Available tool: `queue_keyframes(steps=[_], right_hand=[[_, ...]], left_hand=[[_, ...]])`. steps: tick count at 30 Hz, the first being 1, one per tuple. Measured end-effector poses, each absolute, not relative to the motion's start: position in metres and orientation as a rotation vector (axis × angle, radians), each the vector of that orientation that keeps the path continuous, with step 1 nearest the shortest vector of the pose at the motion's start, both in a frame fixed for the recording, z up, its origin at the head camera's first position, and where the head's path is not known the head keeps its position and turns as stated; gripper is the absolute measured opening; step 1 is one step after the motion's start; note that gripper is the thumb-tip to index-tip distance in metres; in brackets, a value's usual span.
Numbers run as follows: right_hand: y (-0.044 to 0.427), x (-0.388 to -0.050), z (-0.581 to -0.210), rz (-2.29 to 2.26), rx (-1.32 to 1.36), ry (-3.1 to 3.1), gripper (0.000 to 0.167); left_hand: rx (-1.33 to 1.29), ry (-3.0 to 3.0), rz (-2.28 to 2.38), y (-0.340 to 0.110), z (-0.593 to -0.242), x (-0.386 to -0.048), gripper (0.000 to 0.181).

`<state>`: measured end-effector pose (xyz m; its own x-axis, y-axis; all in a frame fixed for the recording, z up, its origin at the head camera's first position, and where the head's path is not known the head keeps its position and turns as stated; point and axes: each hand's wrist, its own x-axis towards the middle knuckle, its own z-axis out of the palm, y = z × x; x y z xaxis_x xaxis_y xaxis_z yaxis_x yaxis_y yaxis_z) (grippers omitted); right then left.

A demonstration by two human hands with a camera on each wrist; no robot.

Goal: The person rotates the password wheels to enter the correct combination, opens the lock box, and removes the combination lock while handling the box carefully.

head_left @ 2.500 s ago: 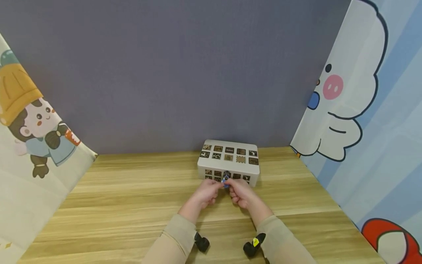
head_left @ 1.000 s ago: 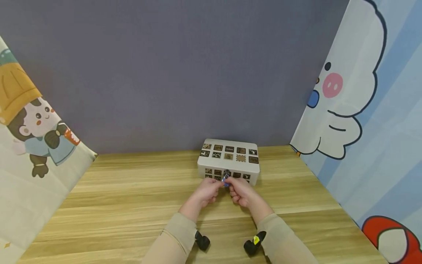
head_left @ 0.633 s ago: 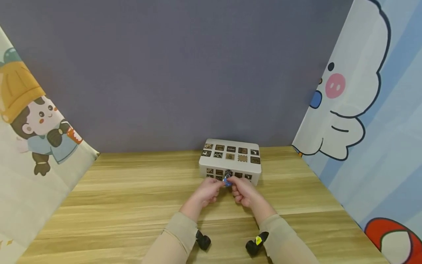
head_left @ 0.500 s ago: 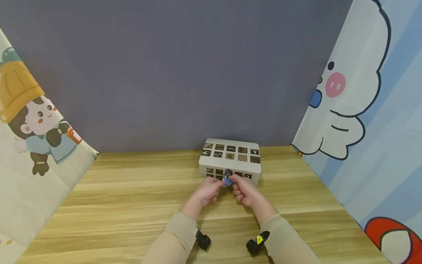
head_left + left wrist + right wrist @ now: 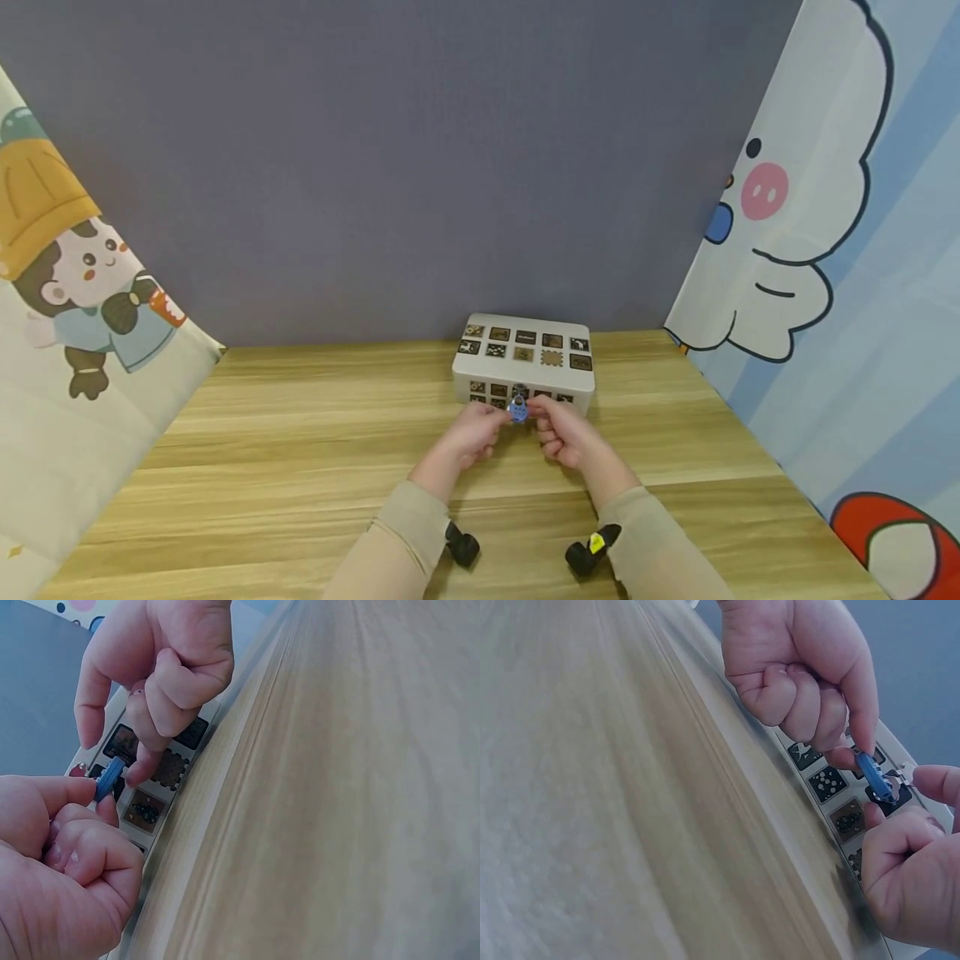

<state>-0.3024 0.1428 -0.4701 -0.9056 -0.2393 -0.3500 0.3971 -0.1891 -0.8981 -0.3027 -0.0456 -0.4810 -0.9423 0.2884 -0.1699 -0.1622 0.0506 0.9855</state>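
Observation:
A small blue padlock (image 5: 518,409) is at the metal clasp (image 5: 901,775) on the front of a white tin box (image 5: 525,377) printed with dark square pictures. My left hand (image 5: 472,435) pinches the padlock's body between thumb and index finger from the left. Just to the right is my right hand (image 5: 564,432), its thumb and index finger parted around the clasp area and its other fingers curled, gripping nothing. In the right wrist view the padlock's silver shackle shows near the clasp. Whether it is fully pressed in, I cannot tell.
The box stands on a wood-grain table (image 5: 315,467), close to a grey back panel (image 5: 375,183). Cartoon-printed curtains (image 5: 795,250) hang at both sides. A small black device (image 5: 461,546) sits at each wrist, over beige sleeves.
My right hand's thumb and index finger have let go of the padlock and drawn slightly right, so more of its blue face shows. My left hand has stayed almost still, still pinching it.

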Motion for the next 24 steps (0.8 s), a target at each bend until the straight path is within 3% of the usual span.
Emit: queue_keyframes(steps=[8,14,24], right_hand=[[0.142,-0.302,-0.469,-2.140,0.163,1.667,0.020],[0.139,-0.300,-0.469,-2.134,0.154,1.683,0.029],[0.132,-0.299,-0.472,-2.115,0.113,1.751,0.014]], left_hand=[[0.121,2.010,1.952,-0.046,-0.480,-0.303,0.026],[0.140,2.012,1.948,-0.046,-0.480,-0.301,0.028],[0.140,2.041,1.932,-0.045,-0.479,-0.300,0.028]])
